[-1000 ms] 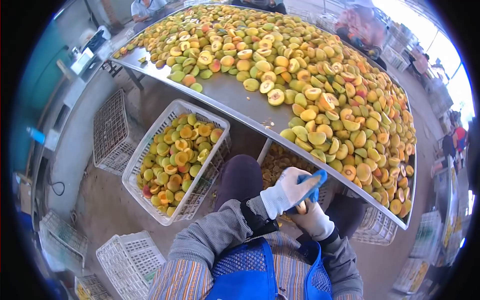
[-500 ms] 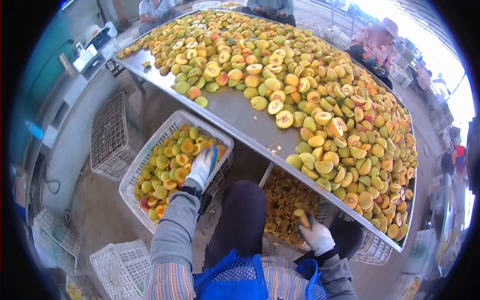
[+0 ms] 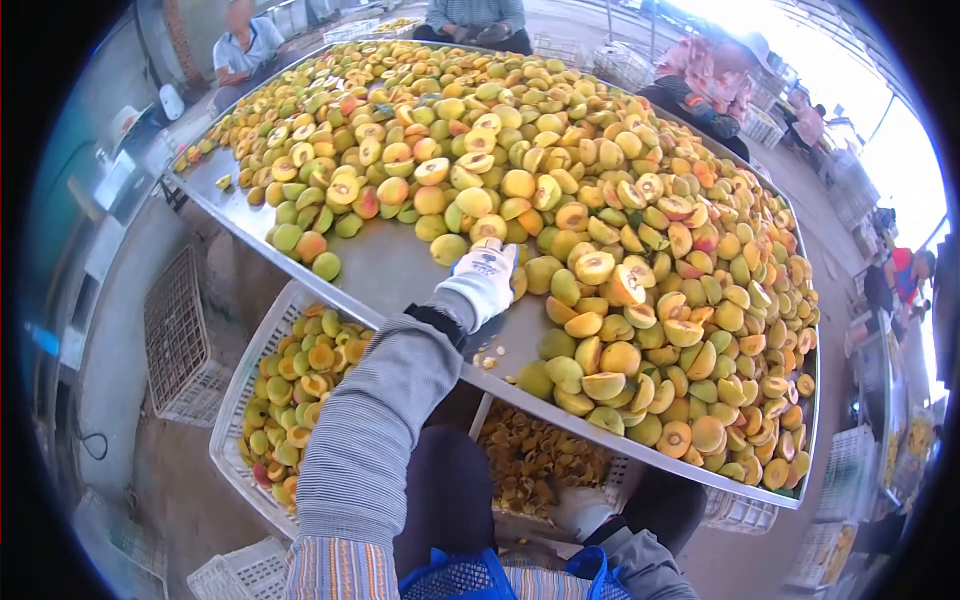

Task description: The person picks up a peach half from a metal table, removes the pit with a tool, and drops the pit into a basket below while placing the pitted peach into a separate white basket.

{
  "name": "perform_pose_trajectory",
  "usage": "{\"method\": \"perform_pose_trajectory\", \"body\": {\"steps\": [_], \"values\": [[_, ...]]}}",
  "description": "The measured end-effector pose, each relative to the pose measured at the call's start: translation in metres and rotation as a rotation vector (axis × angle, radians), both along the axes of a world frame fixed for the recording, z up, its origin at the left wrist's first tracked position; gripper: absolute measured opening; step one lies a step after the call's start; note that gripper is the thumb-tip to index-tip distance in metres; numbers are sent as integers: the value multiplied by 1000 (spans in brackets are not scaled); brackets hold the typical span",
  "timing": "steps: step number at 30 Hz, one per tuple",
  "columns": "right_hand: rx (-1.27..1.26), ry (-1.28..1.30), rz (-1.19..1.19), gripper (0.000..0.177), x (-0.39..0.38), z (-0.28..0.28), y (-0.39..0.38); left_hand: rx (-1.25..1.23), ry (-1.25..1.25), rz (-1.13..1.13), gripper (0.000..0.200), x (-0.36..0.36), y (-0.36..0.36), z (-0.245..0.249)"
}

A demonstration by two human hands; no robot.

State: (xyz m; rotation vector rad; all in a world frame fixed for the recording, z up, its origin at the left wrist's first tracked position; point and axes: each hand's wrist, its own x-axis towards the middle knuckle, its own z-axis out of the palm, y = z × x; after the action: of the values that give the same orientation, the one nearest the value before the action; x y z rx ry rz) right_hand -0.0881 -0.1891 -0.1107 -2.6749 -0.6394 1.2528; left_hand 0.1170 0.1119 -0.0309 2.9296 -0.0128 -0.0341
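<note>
My left hand [image 3: 484, 280], in a white glove, reaches onto the metal table [image 3: 385, 262] at the near edge of a big heap of halved peaches [image 3: 620, 285]. Its fingers are bent against a peach half [image 3: 518, 283] at the heap's edge; the palm side is hidden. Low down, my right hand [image 3: 583, 513], also gloved, is at the front of a crate of brownish fruit scraps [image 3: 535, 450] beneath the table. Its fingers are blurred and partly hidden, so what they hold does not show. Left of my knee stands a white crate [image 3: 232, 420] filled with peach halves [image 3: 290, 390].
A stacked plastic crate [image 3: 178, 325] stands on the floor at left, and another white crate [image 3: 240, 572] at lower left. Several people sit around the table's far side, one in a pink top [image 3: 705, 75]. The table's metal rim [image 3: 590, 432] runs close above my knees.
My left hand has moved from the crate of peach halves up to the heap on the table. The right hand has dropped lower, toward the scrap crate's front. The view has shifted.
</note>
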Motion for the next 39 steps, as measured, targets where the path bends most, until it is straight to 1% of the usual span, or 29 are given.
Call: {"method": "perform_pose_trajectory", "body": {"steps": [1,2,3,4,6,8,9,10,12,13,14,16,17,18,20,21,22,23,24,25,26,28,29,31,34,35,36,38,39], "values": [[1,-1,-12,58,1,-1,-3,82,15,-4,49,8,-10,-2],[84,-32,-31,58,-1,-3,-6,166,32,-5,43,12,-20,0],[168,-65,-48,59,-3,-3,-7,295,192,-53,34,16,-30,1],[174,-68,-51,59,-4,-1,-7,278,161,-36,32,8,-38,2],[169,-126,-76,62,-3,5,-3,161,235,-183,34,-7,-41,8],[183,-141,-106,65,-6,11,-2,87,328,-328,35,-36,-45,29],[191,-147,-133,67,-9,15,-3,59,433,-341,38,-37,-44,29],[196,-157,-141,67,-12,21,-5,-104,380,-314,40,-50,-41,35],[329,-205,-209,69,-18,39,-10,-344,317,-149,44,-66,-36,28],[345,-229,-279,62,-21,54,-11,-525,189,-175,42,-70,-29,13],[352,-233,-283,62,-25,65,-13,-806,170,-87,39,-82,-29,13],[764,-189,-494,52,-33,83,-17,-1611,78,103,35,-115,-37,6],[799,-95,-595,46,-36,96,-15,-1977,-9,96,32,-135,-46,8],[807,-128,-569,44,-38,106,-16,-2091,-64,96,40,-152,-60,13],[774,-166,-517,42,-43,129,-10,-2508,-6,168,60,-180,-83,28],[772,-165,-523,42,-46,137,-6,-2545,24,234,59,-189,-88,18],[796,-235,-494,43,-50,143,-2,-2416,-33,141,54,-198,-94,10],[820,-308,-465,43,-53,147,2,-2347,-41,145,52,-209,-103,14],[818,-310,-474,43,-55,150,5,-2277,-50,146,50,-221,-113,23],[800,-336,-484,44,-57,152,8,-2328,1,176,48,-230,-120,30],[784,-360,-493,46,-59,153,9,-2273,-55,102,45,-238,-126,29],[769,-343,-508,47,-62,152,10,-1790,-253,-51,42,-253,-135,27],[749,-356,-506,46,-64,151,9,-1790,-250,-54,42,-259,-138,32],[730,-374,-506,45,-66,148,8,-1628,-291,-101,42,-269,-143,42],[738,-404,-499,43,-68,142,6,-1652,-263,-101,45,-270,-146,35],[723,-395,-492,41,-68,142,7,-2030,-129,23,47,-270,-148,33],[708,-383,-485,39,-69,141,7,-2032,-127,26,47,-269,-150,32],[750,-307,-515,37,-70,122,10,-2322,-36,129,50,-268,-152,31],[795,-236,-543,35,-70,114,10,-2322,-30,137,50,-268,-154,32]]}}
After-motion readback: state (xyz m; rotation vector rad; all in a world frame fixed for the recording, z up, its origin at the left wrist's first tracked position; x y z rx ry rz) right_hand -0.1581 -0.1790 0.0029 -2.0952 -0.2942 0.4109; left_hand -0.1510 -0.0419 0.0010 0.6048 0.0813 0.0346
